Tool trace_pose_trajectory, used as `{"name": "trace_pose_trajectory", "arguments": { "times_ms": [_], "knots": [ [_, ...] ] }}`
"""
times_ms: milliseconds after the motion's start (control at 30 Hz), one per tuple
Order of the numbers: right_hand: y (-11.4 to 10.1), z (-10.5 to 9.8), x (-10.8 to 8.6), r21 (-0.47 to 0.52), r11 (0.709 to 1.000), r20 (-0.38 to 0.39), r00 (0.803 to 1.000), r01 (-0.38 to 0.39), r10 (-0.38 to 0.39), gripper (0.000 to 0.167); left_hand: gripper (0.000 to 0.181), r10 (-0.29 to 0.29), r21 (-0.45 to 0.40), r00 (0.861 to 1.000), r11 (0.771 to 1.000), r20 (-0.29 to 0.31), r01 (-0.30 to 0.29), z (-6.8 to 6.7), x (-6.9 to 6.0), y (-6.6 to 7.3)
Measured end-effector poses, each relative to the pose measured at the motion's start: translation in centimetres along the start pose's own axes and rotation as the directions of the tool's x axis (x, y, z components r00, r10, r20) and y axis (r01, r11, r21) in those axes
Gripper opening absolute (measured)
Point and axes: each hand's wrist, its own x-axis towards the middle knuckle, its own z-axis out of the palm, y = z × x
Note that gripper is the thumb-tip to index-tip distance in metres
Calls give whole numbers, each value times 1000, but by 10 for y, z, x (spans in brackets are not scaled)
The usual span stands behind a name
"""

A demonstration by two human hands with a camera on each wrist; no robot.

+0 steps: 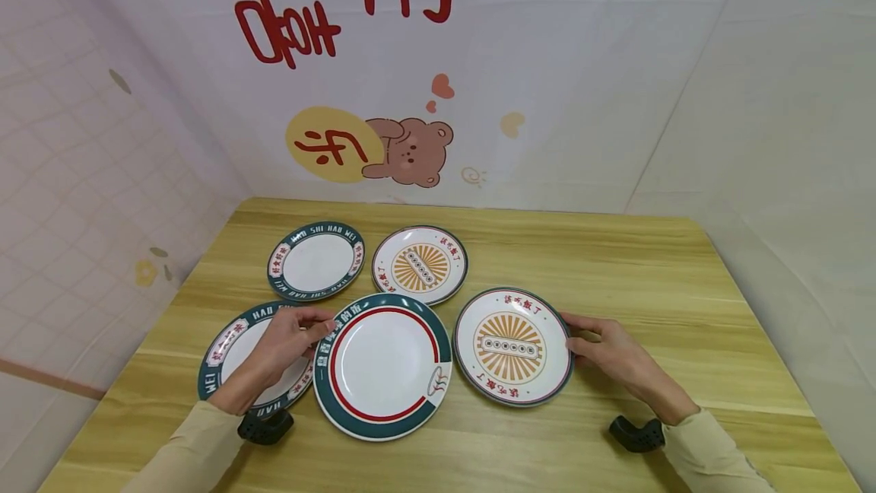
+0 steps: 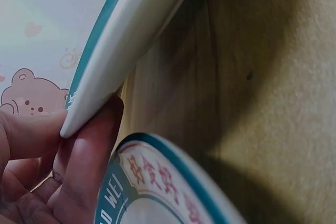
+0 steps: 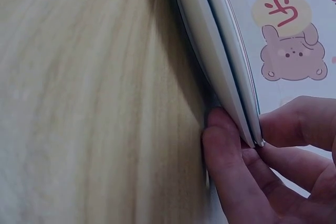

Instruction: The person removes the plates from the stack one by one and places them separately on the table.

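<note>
My left hand (image 1: pixel 284 348) pinches the left edge of a white plate (image 1: pixel 383 364) with a green rim and red ring, thumb above and fingers beneath. The left wrist view shows that plate's edge raised off the table. Under my left forearm lies a green-rimmed oval-looking plate (image 1: pixel 236 348), partly hidden by the hand. On the other side, my right hand (image 1: pixel 616 356) pinches the right edge of a white plate with an orange sunburst (image 1: pixel 509 379). The right wrist view reveals two stacked plate edges (image 3: pixel 226 61) between the thumb and fingers.
Farther back on the wooden table (image 1: pixel 616 257) sit another green-rimmed plate (image 1: pixel 318 261) and another sunburst plate (image 1: pixel 420 265), side by side. A printed wall covering with a bear (image 1: pixel 414 154) rises behind the table. Black wrist devices (image 1: pixel 267 427) are by the sleeves.
</note>
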Motion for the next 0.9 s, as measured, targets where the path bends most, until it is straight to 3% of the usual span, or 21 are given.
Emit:
{"name": "trace_pose_trajectory", "arguments": {
  "times_ms": [333, 600, 900],
  "knots": [
    [2, -3, -2, -44, 999, -5, 1000, 26, -26, 56, 27, 29, 69, 1000, 997, 2, -29, 3, 2, 5],
    [2, -5, 0, -56, 998, -31, 1000, 0, -2, 55, 25, 31, 159, 1000, 987, 5, -31, 4, 6, 12],
    [5, -5, 0, -39, 999, -27, 1000, -4, 3, 55, 23, 106, 232, 994, 967, 27, -109, 5, 9, 17]
  ]
}}
